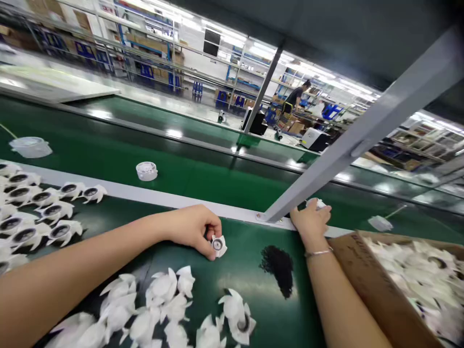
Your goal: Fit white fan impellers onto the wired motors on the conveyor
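Above the green work surface, my left hand is closed on a small white fan impeller, its grey centre facing me. My right hand reaches past the grey post to the conveyor, fingers closed round a white plastic part that they partly hide. Between my arms lies a heap of tiny black pieces, too small to make out. Below my left hand, several loose white impellers are spread over the surface. More impellers, dark rings upward, lie in rows on the left.
A cardboard box full of white impellers stands at the right. A slanted grey post rises between my hands. Along the green conveyor belt sit a round white housing and other white parts. Far back, a person works near shelves.
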A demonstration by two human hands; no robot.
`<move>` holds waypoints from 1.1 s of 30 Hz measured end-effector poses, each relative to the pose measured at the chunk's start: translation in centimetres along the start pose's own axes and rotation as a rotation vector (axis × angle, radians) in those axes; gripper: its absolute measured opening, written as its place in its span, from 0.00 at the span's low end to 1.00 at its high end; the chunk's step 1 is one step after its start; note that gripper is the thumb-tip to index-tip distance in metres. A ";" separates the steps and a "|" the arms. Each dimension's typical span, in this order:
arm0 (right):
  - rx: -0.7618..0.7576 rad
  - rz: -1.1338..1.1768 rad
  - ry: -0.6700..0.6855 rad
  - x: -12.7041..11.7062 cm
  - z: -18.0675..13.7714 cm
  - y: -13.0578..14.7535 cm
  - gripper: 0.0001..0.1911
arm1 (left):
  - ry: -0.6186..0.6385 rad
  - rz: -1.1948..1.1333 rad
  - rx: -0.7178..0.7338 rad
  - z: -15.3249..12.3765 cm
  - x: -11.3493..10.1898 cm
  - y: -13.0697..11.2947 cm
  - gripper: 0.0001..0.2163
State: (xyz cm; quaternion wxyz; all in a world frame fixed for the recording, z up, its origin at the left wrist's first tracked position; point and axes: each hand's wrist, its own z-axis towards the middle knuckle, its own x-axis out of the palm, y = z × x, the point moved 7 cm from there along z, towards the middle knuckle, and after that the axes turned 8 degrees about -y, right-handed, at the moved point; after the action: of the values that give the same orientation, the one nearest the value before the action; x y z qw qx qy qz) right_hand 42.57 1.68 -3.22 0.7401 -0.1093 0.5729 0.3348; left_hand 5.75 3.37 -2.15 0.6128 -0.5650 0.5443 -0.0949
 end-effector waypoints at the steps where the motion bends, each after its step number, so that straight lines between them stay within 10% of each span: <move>1: 0.004 -0.002 -0.011 -0.2 0.0 0.0 0.43 | 0.000 -0.001 0.003 0.0 0.0 -0.1 0.20; 11: 0.075 -0.041 -0.102 -1.2 -0.2 -0.1 0.39 | -0.010 -0.006 0.004 -0.2 -0.1 -0.3 0.19; 28: -0.288 0.150 -0.045 -0.9 -0.1 2.5 0.10 | -0.016 -0.027 0.015 -0.1 0.1 0.0 0.19; 33: -0.261 0.173 -0.062 -1.2 -0.3 2.2 0.17 | -0.018 -0.002 0.027 -0.1 0.0 -0.2 0.20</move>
State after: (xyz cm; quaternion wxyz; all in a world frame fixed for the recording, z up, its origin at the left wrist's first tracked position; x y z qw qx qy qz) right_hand 40.85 2.74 -1.72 0.7053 -0.1443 0.5085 0.4723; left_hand 5.77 3.24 -1.98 0.6250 -0.5582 0.5369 -0.0979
